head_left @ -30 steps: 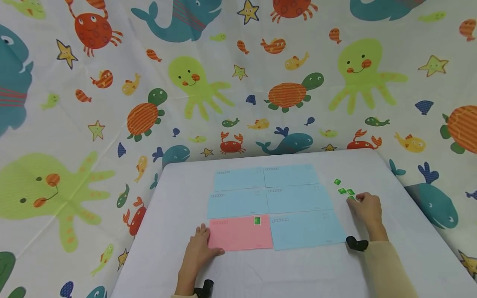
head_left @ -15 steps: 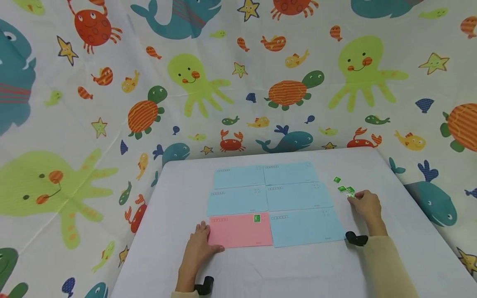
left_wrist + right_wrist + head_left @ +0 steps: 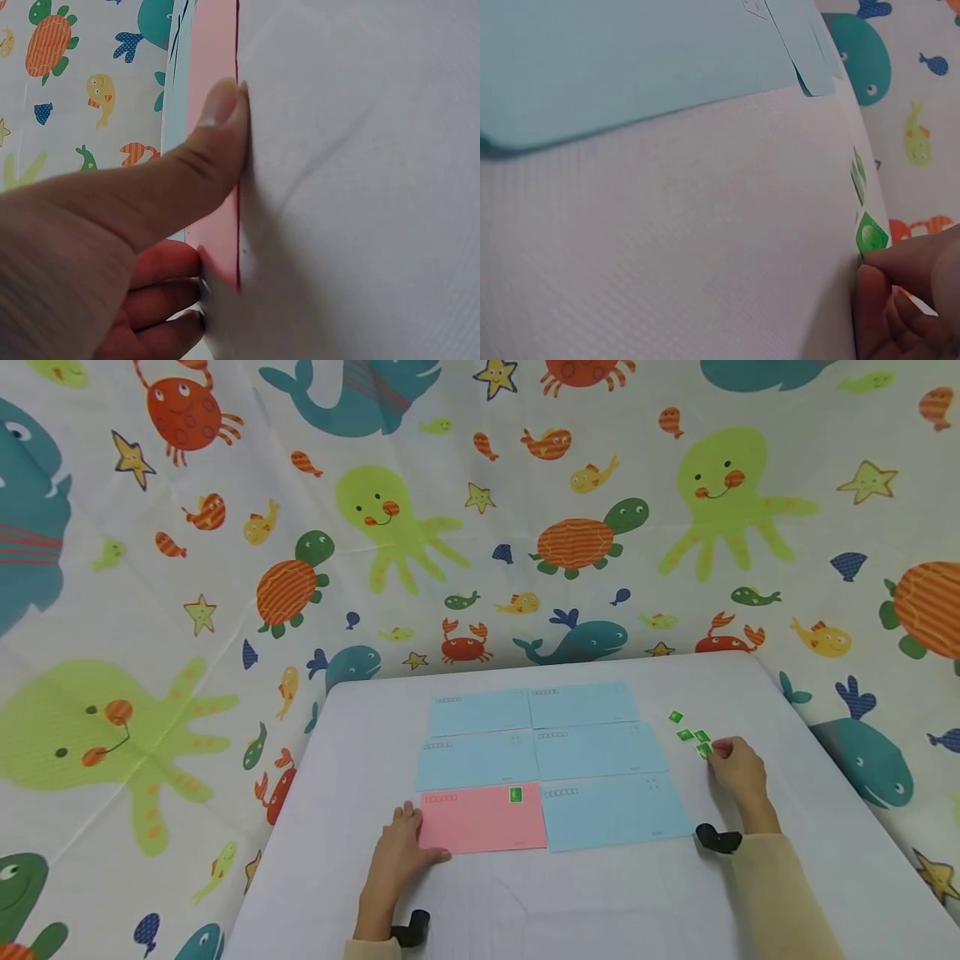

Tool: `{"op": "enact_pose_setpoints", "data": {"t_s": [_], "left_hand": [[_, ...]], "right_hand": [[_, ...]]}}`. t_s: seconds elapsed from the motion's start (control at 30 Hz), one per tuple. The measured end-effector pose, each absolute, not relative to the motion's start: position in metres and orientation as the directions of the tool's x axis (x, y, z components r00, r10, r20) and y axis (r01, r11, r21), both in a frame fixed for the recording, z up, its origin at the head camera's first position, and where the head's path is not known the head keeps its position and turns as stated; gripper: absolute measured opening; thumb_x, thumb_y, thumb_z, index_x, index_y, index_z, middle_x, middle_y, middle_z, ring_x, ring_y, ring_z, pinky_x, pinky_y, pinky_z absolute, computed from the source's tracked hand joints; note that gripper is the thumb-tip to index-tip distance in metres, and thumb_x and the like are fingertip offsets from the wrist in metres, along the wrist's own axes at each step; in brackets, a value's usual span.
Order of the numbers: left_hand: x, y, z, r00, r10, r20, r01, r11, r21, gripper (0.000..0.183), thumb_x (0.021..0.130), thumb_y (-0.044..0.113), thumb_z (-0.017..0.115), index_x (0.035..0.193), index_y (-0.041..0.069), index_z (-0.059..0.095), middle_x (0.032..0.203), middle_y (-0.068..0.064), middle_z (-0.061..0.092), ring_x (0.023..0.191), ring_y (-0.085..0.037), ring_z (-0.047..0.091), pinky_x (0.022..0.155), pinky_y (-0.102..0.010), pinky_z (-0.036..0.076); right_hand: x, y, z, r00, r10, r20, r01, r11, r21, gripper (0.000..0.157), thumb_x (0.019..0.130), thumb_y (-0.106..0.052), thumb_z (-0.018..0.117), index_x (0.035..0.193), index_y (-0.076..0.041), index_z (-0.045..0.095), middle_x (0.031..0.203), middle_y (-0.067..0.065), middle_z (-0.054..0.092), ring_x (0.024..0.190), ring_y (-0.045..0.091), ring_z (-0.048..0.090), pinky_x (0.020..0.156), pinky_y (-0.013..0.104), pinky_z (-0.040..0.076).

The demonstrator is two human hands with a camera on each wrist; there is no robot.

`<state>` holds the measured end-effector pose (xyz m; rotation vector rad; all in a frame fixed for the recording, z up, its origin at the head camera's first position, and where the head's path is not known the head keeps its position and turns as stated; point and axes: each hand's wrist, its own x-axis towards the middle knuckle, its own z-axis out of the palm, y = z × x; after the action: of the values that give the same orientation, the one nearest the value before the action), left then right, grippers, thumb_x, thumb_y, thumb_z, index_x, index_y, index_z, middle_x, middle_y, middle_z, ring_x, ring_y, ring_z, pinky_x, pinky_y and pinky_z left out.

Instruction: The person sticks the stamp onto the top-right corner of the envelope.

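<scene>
My worry sat with the right hand [image 3: 739, 774]: its thumb and index finger pinched a small green stamp [image 3: 871, 234] by what looked like just the near corner, so I judged that a slack grip could let it slip or twist. A second green stamp [image 3: 701, 737] lay right against its far side, or slightly overlapping; I couldn't tell which. If those two clung together, both might lift at once, and a careless sweep could scatter the far green stamp [image 3: 676, 717] and its left-hand neighbour [image 3: 686, 735].

The pinched stamp projected to the far left of the fingertips, right of the blue envelopes [image 3: 615, 814]. Whether it had cleared the white table [image 3: 480, 910], I couldn't tell.

At the left, the left hand [image 3: 397, 853] rested spread, thumb on the near edge of the pink envelope [image 3: 480, 827] and fingers by its left edge. A sideways push there could, I thought, skew that envelope against its blue neighbours. The stamp on the pink envelope [image 3: 516, 795] lay near its far right corner, well beyond those fingers.
</scene>
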<state>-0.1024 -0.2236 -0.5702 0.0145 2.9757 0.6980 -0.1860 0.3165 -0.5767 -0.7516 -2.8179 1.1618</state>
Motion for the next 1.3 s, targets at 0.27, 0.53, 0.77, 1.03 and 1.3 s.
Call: {"op": "enact_pose_setpoints", "data": {"t_s": [0.27,0.53,0.77,1.03,1.3], "left_hand": [[-0.104,-0.229,-0.567,-0.996,0.025,-0.091,-0.017,0.899,0.437,0.092,0.070,0.035,0.090,0.139,-0.010,0.051,0.150,-0.037,0.039,0.142,-0.056,0.033,0.112,-0.068,0.033],[-0.107,-0.231,-0.563,-0.996,0.023,-0.081,-0.014,0.904,0.428,0.090,0.071,0.035,0.089,0.139,-0.010,0.051,0.150,-0.036,0.040,0.143,-0.054,0.033,0.113,-0.067,0.032],[-0.106,-0.222,-0.561,-0.995,0.009,-0.097,-0.032,0.909,0.415,0.088,0.071,0.032,0.089,0.139,-0.008,0.051,0.151,-0.033,0.041,0.144,-0.052,0.034,0.114,-0.066,0.033],[-0.098,-0.197,-0.553,-0.996,0.006,-0.086,-0.029,0.916,0.401,0.081,0.072,0.017,0.089,0.137,-0.013,0.051,0.148,-0.035,0.045,0.140,-0.052,0.040,0.113,-0.064,0.035],[-0.083,-0.140,-0.544,-0.993,0.115,0.013,0.110,0.902,0.417,0.071,0.082,0.023,0.082,0.138,-0.010,0.053,0.149,-0.027,0.049,0.139,-0.043,0.048,0.109,-0.057,0.044]], "right_hand": [[-0.186,0.320,-0.579,-0.900,0.378,-0.216,0.408,0.557,-0.723,0.041,0.102,-0.013,0.045,0.136,0.010,0.050,0.115,0.027,0.059,0.095,0.033,0.058,0.078,0.033,0.049],[-0.191,0.322,-0.577,-0.883,0.387,-0.266,0.440,0.482,-0.758,0.044,0.104,-0.020,0.044,0.140,0.006,0.049,0.117,0.024,0.060,0.098,0.029,0.059,0.082,0.031,0.048],[-0.187,0.328,-0.576,-0.878,0.393,-0.274,0.450,0.480,-0.753,0.046,0.103,-0.023,0.045,0.138,0.007,0.049,0.117,0.025,0.060,0.100,0.031,0.058,0.084,0.035,0.048],[-0.179,0.331,-0.578,-0.877,0.396,-0.272,0.450,0.478,-0.754,0.046,0.103,-0.023,0.046,0.137,0.008,0.049,0.114,0.024,0.060,0.096,0.029,0.059,0.079,0.029,0.047],[-0.175,0.330,-0.582,-0.858,0.414,-0.304,0.481,0.441,-0.758,0.044,0.104,-0.022,0.045,0.138,0.007,0.046,0.113,0.023,0.058,0.093,0.026,0.059,0.074,0.025,0.047]]}}
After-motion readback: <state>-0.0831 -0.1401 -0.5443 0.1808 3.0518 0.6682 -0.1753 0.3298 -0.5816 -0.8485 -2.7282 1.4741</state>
